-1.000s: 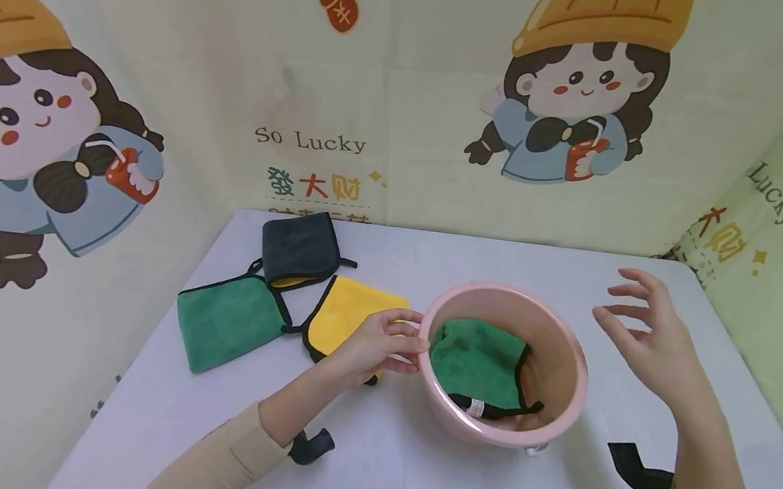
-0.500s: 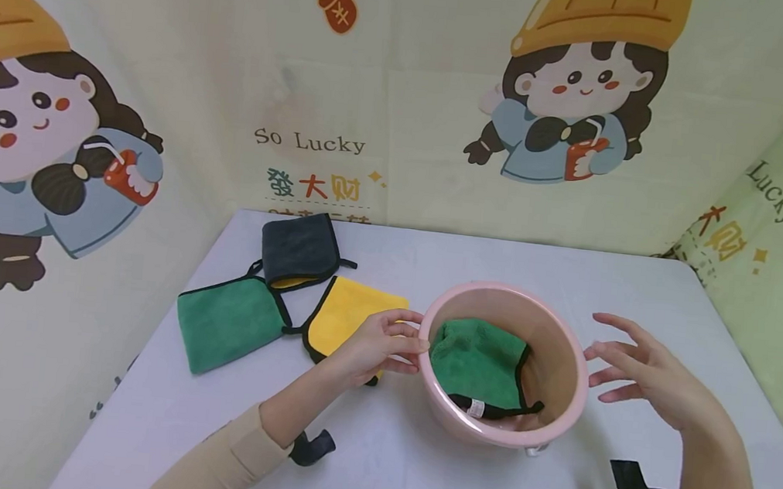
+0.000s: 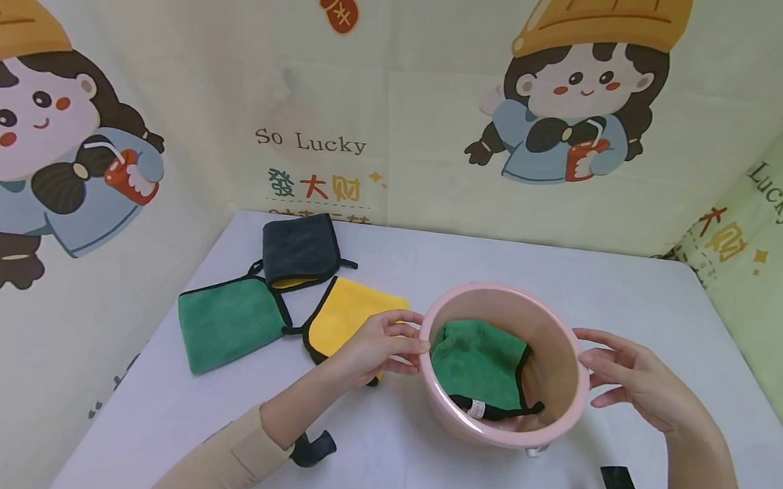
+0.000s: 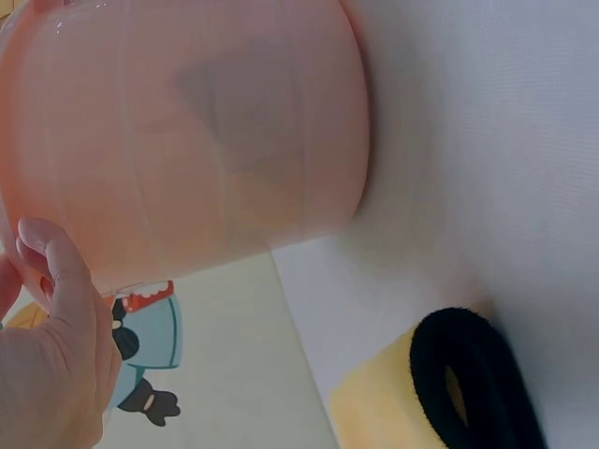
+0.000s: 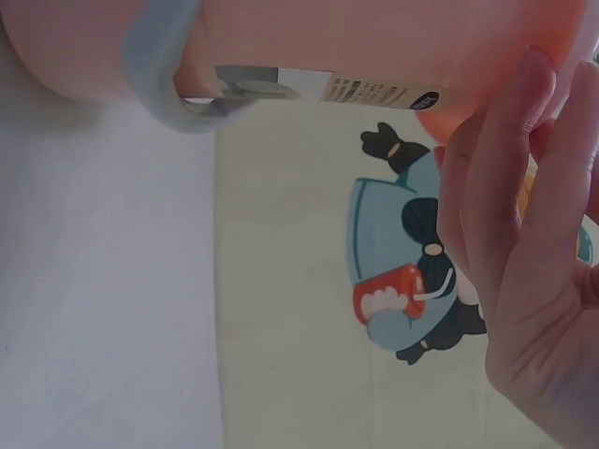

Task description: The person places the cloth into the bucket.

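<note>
Between both hands stands a pink bucket (image 3: pixel 459 429) with a folded green towel (image 3: pixel 475 360) inside, edged in black and tagged in white. My left hand (image 3: pixel 383 345) holds the bucket's left rim, with one digit over the edge and the others along the outer wall. At the opposite rim, my right hand (image 3: pixel 638 379) grips with its thumb on the edge. In the right wrist view, its fingers (image 5: pixel 487 178) lie against the outside wall below the rim. A pale handle (image 5: pixel 159 65) hangs down the bucket's side beside a printed label (image 5: pixel 374 91).
Left of the bucket lie three more folded towels with black edging: a yellow one (image 3: pixel 351 307) partly behind my left hand, a green one (image 3: pixel 234 324) and a dark grey one (image 3: pixel 298 250). A printed cloth backdrop (image 3: pixel 417 115) rises behind the white table (image 3: pixel 386 469).
My right hand has come down and left from the air beside the bucket onto its right rim. The left hand, bucket and towels have stayed put.
</note>
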Demonstrator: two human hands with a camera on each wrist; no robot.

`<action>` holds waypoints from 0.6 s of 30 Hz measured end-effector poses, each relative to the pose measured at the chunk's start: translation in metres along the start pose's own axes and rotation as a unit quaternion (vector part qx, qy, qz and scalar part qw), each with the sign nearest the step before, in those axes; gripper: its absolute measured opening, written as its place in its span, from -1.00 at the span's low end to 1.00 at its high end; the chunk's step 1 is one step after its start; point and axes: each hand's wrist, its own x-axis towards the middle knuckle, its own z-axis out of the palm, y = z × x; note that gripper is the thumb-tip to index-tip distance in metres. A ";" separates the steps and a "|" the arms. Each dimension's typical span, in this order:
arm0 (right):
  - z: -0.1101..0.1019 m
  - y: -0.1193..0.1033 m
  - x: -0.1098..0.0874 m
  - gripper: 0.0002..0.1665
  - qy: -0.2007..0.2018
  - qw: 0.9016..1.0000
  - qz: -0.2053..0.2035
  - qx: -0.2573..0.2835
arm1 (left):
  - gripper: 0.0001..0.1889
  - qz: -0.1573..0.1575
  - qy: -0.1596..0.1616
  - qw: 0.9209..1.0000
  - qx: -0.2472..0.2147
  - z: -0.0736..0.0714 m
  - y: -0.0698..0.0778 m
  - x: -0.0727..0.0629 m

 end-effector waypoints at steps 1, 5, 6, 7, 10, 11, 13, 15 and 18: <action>0.000 0.001 0.000 -0.52 -0.002 1.000 -0.004 0.001 | -0.53 0.001 0.002 1.000 0.002 0.000 0.000 0.000; -0.001 0.002 0.001 -0.50 -0.007 1.000 -0.012 0.000 | -0.53 0.016 0.008 1.000 0.025 0.000 -0.001 -0.001; -0.001 0.002 0.001 -0.50 -0.007 1.000 -0.012 -0.003 | -0.54 0.025 0.011 0.999 0.040 0.000 -0.001 -0.002; -0.001 0.002 0.001 -0.49 -0.007 1.000 -0.013 -0.005 | -0.54 0.037 0.014 0.997 0.062 0.000 -0.001 -0.002; -0.001 0.002 0.001 -0.49 -0.007 1.000 -0.009 -0.012 | -0.56 0.106 0.044 0.978 0.175 -0.001 0.000 -0.005; -0.001 0.002 0.001 -0.49 -0.006 1.000 -0.008 -0.013 | -0.57 0.139 0.060 0.964 0.217 -0.002 0.000 -0.007; -0.001 0.002 0.001 -0.48 -0.007 1.000 -0.005 -0.014 | -0.59 0.224 0.103 0.914 0.323 -0.005 -0.001 -0.008; -0.002 0.002 0.001 -0.48 -0.008 1.000 -0.004 -0.012 | -0.60 0.320 0.149 0.831 0.429 -0.012 -0.002 -0.008; -0.002 0.002 0.001 -0.47 -0.012 1.000 -0.007 -0.009 | -0.58 0.423 0.199 0.678 0.567 -0.029 -0.005 -0.003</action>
